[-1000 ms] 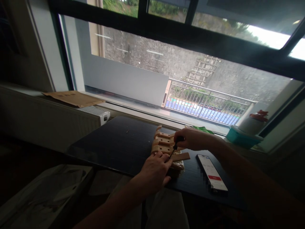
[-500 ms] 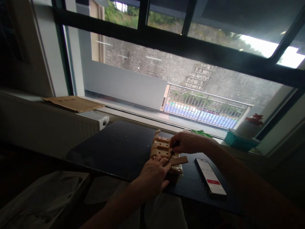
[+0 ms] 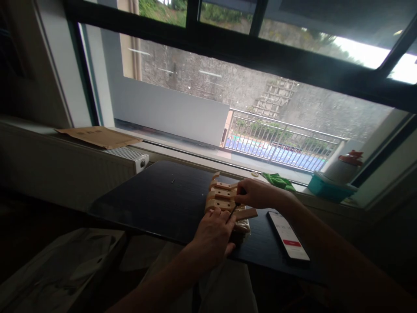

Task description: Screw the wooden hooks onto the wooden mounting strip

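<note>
A pale wooden slatted piece point(image 3: 223, 194), with curved ends and dark holes, lies on the dark table point(image 3: 156, 195). My right hand point(image 3: 256, 192) is closed around the dark handle of a screwdriver point(image 3: 233, 210), which slants down to the left. Its tip ends by the fingers of my left hand point(image 3: 213, 232) and cannot be seen. Those left fingers press closed on the near end of the wooden piece. Under it sits a clear plastic wrapping point(image 3: 244, 226), and a flat wooden strip point(image 3: 248, 213) sticks out to the right.
Right of the work lies a phone point(image 3: 288, 237) with a lit screen. A few small bits point(image 3: 173, 181) rest on the table's left half. Along the windowsill are a green cloth point(image 3: 278, 181), a teal box point(image 3: 329, 187) and a bottle point(image 3: 345, 169). A brown envelope point(image 3: 100, 136) lies at left.
My right hand has turned a little around the screwdriver handle, covering more of it. My left hand keeps its place on the wooden piece. The whole view has shifted slightly.
</note>
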`<state>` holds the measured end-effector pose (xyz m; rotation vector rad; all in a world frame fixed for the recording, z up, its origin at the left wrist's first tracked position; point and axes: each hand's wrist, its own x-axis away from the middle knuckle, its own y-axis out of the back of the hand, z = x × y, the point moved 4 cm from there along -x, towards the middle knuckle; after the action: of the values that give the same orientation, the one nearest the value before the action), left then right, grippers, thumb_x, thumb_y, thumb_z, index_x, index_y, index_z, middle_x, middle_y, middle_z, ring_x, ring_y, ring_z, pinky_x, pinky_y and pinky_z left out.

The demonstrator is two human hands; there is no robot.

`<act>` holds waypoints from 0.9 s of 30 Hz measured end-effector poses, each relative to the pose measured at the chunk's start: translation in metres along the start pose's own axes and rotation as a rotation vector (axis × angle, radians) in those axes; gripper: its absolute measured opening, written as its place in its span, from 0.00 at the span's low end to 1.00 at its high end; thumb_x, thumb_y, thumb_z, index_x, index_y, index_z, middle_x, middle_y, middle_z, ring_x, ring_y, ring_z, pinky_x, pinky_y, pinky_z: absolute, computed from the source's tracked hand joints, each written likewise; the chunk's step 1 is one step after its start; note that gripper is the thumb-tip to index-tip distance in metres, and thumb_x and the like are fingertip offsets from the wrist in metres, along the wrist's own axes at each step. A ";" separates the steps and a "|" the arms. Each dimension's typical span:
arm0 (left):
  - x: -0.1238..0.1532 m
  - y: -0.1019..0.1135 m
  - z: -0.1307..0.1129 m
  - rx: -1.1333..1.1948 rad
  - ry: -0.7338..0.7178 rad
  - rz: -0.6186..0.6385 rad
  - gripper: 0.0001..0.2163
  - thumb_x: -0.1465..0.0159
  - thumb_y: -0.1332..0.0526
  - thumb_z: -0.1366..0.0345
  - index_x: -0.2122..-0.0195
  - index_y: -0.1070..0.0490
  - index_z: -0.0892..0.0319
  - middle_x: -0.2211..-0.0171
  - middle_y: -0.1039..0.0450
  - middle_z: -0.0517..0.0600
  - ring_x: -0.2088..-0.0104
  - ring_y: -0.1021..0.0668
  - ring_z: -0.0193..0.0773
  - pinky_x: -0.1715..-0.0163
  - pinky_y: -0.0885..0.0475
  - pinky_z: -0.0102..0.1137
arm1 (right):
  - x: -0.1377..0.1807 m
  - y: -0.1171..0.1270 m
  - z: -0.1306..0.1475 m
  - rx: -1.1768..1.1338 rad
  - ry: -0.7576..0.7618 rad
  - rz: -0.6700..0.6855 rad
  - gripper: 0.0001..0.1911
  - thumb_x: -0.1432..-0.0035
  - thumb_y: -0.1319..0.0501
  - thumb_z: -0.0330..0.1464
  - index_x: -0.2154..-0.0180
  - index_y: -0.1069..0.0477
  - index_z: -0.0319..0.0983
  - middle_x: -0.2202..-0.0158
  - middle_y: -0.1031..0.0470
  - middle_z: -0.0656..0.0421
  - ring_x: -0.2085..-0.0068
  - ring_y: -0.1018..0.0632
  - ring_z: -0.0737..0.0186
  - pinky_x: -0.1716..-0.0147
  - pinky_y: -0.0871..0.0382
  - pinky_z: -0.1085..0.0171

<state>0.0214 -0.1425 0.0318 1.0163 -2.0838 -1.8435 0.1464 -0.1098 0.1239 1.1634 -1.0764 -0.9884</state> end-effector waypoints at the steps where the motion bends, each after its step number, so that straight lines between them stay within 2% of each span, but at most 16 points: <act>1: 0.000 -0.001 0.000 -0.003 0.007 0.004 0.28 0.45 0.37 0.58 0.43 0.38 0.59 0.49 0.34 0.56 0.49 0.34 0.51 0.47 0.40 0.42 | -0.001 0.001 0.003 0.006 -0.006 0.000 0.12 0.46 0.45 0.39 0.69 0.29 0.39 0.74 0.27 0.60 0.75 0.31 0.69 0.79 0.43 0.69; 6: 0.002 -0.006 0.002 -0.004 -0.005 -0.019 0.29 0.45 0.37 0.56 0.43 0.39 0.58 0.47 0.36 0.55 0.48 0.36 0.51 0.45 0.42 0.42 | -0.012 0.005 0.013 0.033 -0.040 0.015 0.10 0.50 0.41 0.38 0.70 0.27 0.39 0.74 0.26 0.59 0.74 0.30 0.66 0.78 0.44 0.68; 11: 0.005 -0.008 0.004 0.004 -0.010 -0.023 0.28 0.45 0.37 0.57 0.43 0.39 0.57 0.47 0.37 0.55 0.47 0.36 0.51 0.44 0.43 0.42 | -0.019 0.001 0.002 0.009 -0.090 0.013 0.13 0.48 0.43 0.40 0.67 0.28 0.37 0.71 0.26 0.58 0.74 0.30 0.68 0.78 0.43 0.69; 15: 0.005 -0.007 0.004 0.010 -0.009 -0.017 0.29 0.45 0.37 0.57 0.42 0.40 0.58 0.47 0.36 0.55 0.46 0.37 0.51 0.44 0.43 0.42 | -0.012 0.004 -0.003 0.052 -0.117 -0.015 0.15 0.47 0.44 0.42 0.67 0.28 0.38 0.71 0.26 0.58 0.73 0.30 0.66 0.78 0.43 0.68; 18: 0.004 -0.007 0.005 0.010 0.000 -0.010 0.31 0.45 0.37 0.57 0.42 0.40 0.58 0.47 0.36 0.56 0.47 0.36 0.51 0.44 0.43 0.42 | -0.003 0.012 0.003 0.099 -0.084 -0.028 0.14 0.50 0.41 0.43 0.67 0.27 0.39 0.70 0.25 0.58 0.72 0.29 0.64 0.76 0.43 0.66; 22: 0.004 -0.007 0.006 0.027 0.007 -0.023 0.30 0.45 0.36 0.57 0.42 0.40 0.57 0.47 0.36 0.55 0.47 0.36 0.51 0.44 0.43 0.42 | 0.003 0.019 0.015 0.095 0.006 0.015 0.09 0.51 0.40 0.37 0.66 0.26 0.44 0.69 0.25 0.62 0.71 0.29 0.66 0.76 0.43 0.68; 27: 0.004 -0.011 0.006 0.047 0.023 0.010 0.30 0.45 0.37 0.57 0.41 0.40 0.57 0.45 0.37 0.55 0.45 0.37 0.52 0.43 0.43 0.43 | 0.000 0.016 0.019 0.079 0.053 0.022 0.06 0.49 0.42 0.34 0.68 0.27 0.42 0.71 0.26 0.62 0.72 0.30 0.68 0.75 0.44 0.68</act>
<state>0.0194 -0.1396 0.0188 1.0311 -2.1240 -1.7779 0.1285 -0.1111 0.1415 1.2327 -1.0914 -0.9003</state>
